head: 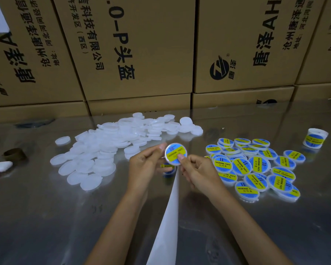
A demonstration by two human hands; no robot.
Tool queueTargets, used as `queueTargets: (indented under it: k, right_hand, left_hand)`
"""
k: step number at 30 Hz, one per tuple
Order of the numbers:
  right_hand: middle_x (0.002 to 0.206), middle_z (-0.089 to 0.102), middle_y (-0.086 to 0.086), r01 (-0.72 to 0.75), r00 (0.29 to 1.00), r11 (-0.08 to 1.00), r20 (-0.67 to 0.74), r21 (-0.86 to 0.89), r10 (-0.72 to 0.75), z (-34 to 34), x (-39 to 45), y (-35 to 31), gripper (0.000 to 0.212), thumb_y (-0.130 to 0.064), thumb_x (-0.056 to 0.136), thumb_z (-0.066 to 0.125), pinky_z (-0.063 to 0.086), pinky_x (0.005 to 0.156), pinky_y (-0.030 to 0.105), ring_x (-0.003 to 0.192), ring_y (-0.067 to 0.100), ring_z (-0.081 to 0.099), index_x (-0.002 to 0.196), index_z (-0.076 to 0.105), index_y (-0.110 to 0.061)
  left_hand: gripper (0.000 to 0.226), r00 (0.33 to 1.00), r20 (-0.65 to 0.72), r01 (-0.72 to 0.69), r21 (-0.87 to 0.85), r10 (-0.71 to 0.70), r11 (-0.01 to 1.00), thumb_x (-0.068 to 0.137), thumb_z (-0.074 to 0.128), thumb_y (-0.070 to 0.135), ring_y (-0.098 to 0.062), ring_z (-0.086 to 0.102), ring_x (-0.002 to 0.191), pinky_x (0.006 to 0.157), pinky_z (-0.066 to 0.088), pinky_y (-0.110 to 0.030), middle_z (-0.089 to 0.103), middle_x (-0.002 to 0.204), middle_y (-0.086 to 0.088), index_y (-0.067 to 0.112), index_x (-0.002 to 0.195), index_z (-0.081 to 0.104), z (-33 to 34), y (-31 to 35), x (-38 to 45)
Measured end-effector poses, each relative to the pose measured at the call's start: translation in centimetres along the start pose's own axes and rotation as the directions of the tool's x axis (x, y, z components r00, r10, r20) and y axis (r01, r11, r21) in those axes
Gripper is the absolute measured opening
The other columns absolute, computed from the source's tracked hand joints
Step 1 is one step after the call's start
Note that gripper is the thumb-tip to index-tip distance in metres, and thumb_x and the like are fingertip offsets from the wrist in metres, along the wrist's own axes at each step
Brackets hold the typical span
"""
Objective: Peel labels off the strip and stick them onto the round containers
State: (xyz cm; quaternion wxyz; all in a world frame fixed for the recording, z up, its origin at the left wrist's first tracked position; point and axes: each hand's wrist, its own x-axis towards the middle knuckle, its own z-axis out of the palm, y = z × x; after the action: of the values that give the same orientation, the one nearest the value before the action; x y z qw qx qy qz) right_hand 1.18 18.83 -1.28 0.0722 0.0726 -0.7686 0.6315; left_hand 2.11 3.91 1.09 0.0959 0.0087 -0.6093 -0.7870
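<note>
Between both hands, above the table, is a round container (175, 152) bearing a blue and yellow label. My left hand (147, 165) grips its left rim. The thumb of my right hand (196, 172) presses on the label's lower right. A white backing strip (168, 217) hangs from under the hands toward the frame's bottom edge; a labelled piece (168, 167) shows just below my left fingers. A pile of plain white round containers (111, 148) lies to the left. Several labelled containers (256, 167) lie in a heap to the right.
The work surface is a shiny metal table (46, 217). Stacked cardboard boxes (138, 54) wall off the back. A label roll (314, 138) stands at far right. A brown cardboard core (14, 154) and a white object (0, 166) lie at far left.
</note>
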Motion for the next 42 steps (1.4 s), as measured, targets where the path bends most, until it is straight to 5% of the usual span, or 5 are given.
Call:
queueTargets:
  k: [14, 19, 24, 35, 42]
  right_hand:
    - [0.063, 0.046, 0.003, -0.186, 0.768, 0.604, -0.268, 0.775, 0.581, -3.0, 1.2, 0.9, 0.024, -0.017, 0.104, 0.045, 0.039, 0.051, 0.022, 0.052, 0.012, 0.036, 0.084, 0.058, -0.011]
    - [0.06, 0.05, 0.003, -0.26, 0.793, 0.639, -0.217, 0.724, 0.569, -2.6, 1.2, 0.8, 0.019, -0.006, 0.097, 0.046, 0.043, 0.051, 0.022, 0.051, 0.012, 0.039, 0.088, 0.061, -0.011]
    - [0.077, 0.066, 0.009, -0.219, 0.882, 0.817, -0.25, 0.534, 0.399, -1.3, 0.8, 0.7, 0.019, -0.002, 0.096, 0.047, 0.053, 0.056, 0.024, 0.061, 0.017, 0.053, 0.099, 0.064, -0.006]
    - [0.132, 0.059, 0.0, -0.083, 0.992, 0.986, -0.086, 0.145, 0.096, 1.2, 0.9, 1.8, 0.037, -0.002, 0.1, 0.046, 0.041, 0.093, 0.008, 0.114, 0.003, 0.055, 0.136, 0.053, -0.012]
    - [0.123, 0.066, 0.001, -0.123, 0.984, 0.973, -0.105, 0.197, 0.145, 1.3, 1.0, 2.1, 0.031, -0.011, 0.098, 0.055, 0.047, 0.099, 0.024, 0.113, 0.007, 0.061, 0.129, 0.057, -0.016]
  left_hand:
    - [0.025, 0.947, -0.321, 0.073, 0.177, -0.012, 0.981, 0.1, 0.048, 0.005, -0.016, 0.064, 0.072, 0.047, 0.054, -0.021, 0.072, 0.086, -0.006, 0.007, 0.108, 0.071, -2.8, -2.4, 2.4]
    - [0.027, 0.913, -0.398, 0.064, 0.357, 0.09, 0.932, 0.098, 0.048, 0.002, -0.023, 0.063, 0.082, 0.068, 0.056, -0.029, 0.068, 0.094, -0.004, 0.009, 0.109, 0.072, -3.5, -3.3, 3.2]
    - [0.047, 0.913, -0.237, 0.008, 0.825, 0.332, 0.565, 0.093, 0.052, -0.001, -0.034, 0.043, 0.13, 0.105, 0.039, -0.042, 0.048, 0.139, -0.019, 0.007, 0.139, 0.054, -5.7, -3.6, 3.8]
    - [0.051, 0.975, -0.132, 0.111, 0.986, 0.179, 0.121, 0.107, 0.028, 0.039, -0.034, 0.037, 0.133, 0.113, 0.024, -0.042, 0.046, 0.146, -0.019, 0.031, 0.157, 0.027, -7.3, -5.0, 8.6]
    - [0.029, 0.945, -0.102, -0.002, 0.949, 0.311, 0.317, 0.101, 0.052, 0.023, -0.038, 0.048, 0.12, 0.104, 0.036, -0.044, 0.063, 0.128, -0.017, 0.015, 0.121, 0.071, -7.7, -5.1, 9.1]
